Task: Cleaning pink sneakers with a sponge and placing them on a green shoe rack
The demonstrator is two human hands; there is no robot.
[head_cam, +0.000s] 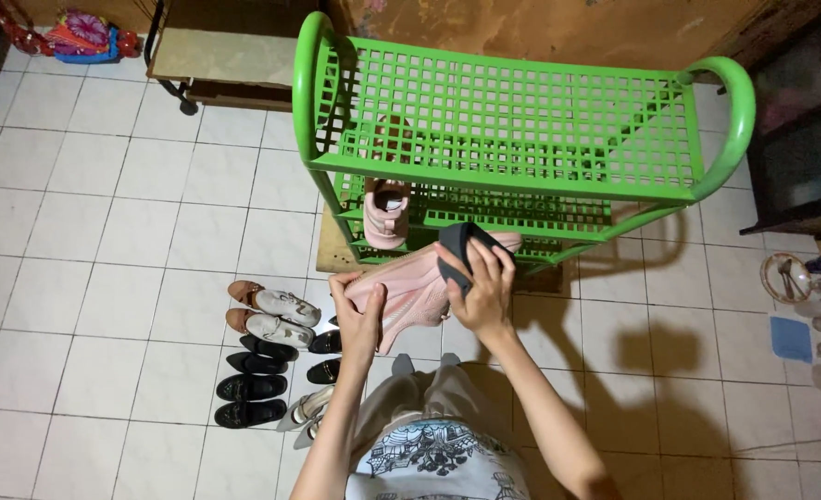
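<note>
- A row of shoes (267, 356) lies on the white tiled floor (105, 278), to the left of and in front of the green rack (521, 120): two pale loafers with brown heels nearest the rack, then several black pairs further from it.
- The left hand (359, 319) is just in front of the rack's lower left corner, fingers curled closed around one end of a pink sneaker (410, 292).
- A second pink sneaker (385, 213) sits on a lower shelf of the rack, at its left end, partly hidden by the grid of the top shelf.
- The held pink sneaker lies tilted between both hands, just in front of the rack's lower shelves and not resting on any of them.
- The right hand (484, 287) is at the sneaker's other end, in front of the rack's middle, closed on a dark grey cloth (461, 252) pressed against the shoe.
- The rack itself is a plastic grid shelf unit with rounded side hoops, standing against a brown wall.
- Well to the right of the rack, small pale items and a blue cloth lie on the floor.
</note>
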